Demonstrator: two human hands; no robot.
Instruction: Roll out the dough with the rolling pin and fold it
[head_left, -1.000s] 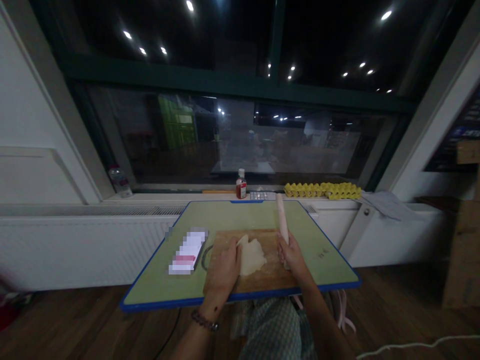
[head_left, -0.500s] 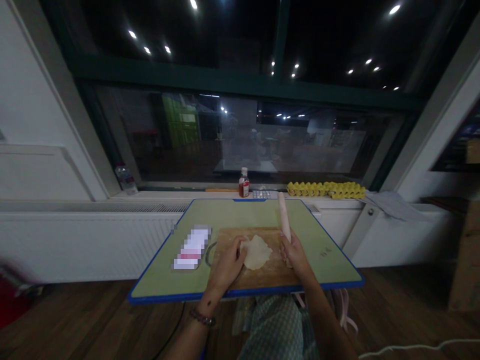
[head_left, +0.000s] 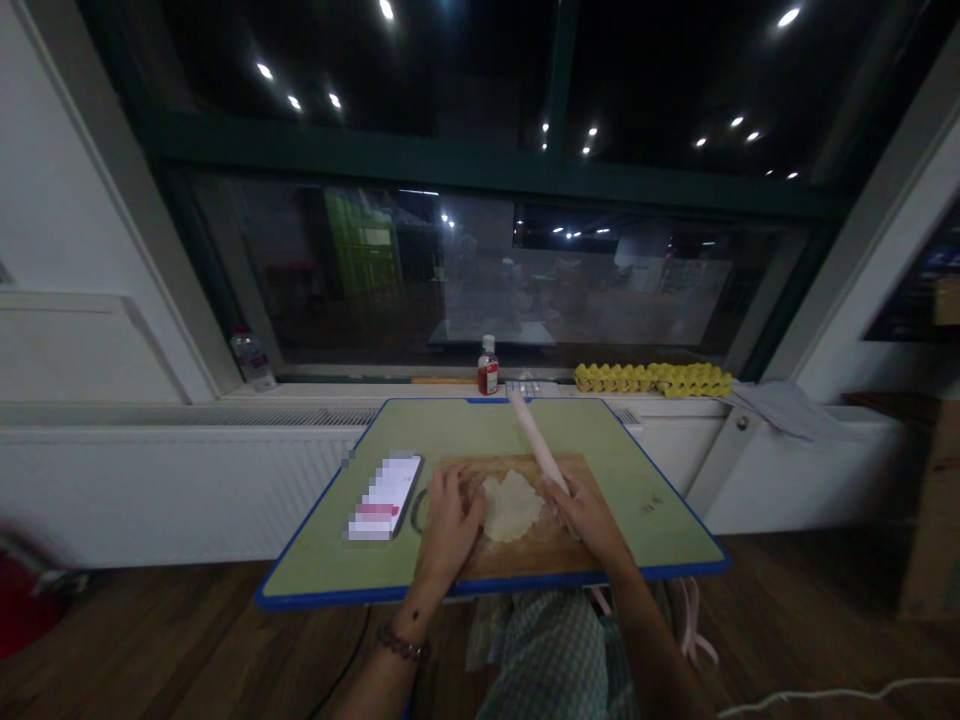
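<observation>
A flat, uneven sheet of dough (head_left: 511,508) lies on a wooden board (head_left: 517,566) on the green tabletop. At the dough's left edge rests my left hand (head_left: 450,520), open, its fingers apart over the board; whether the fingertips touch the dough I cannot tell. My right hand (head_left: 586,512) is closed around the lower part of a pale rolling pin (head_left: 537,440), just right of the dough. The pin slants up and to the left, its far end pointing toward the window.
A phone (head_left: 386,497) lies on the green table (head_left: 645,540) left of the board, beside a dark ring-shaped handle (head_left: 420,510). On the windowsill stand a small red-labelled bottle (head_left: 488,368), a yellow egg tray (head_left: 652,379) and a clear plastic bottle (head_left: 253,358).
My left hand has let go of the dough's edge and spread its fingers. The rolling pin's far end has swung left in my right hand. The dough looks unmoved.
</observation>
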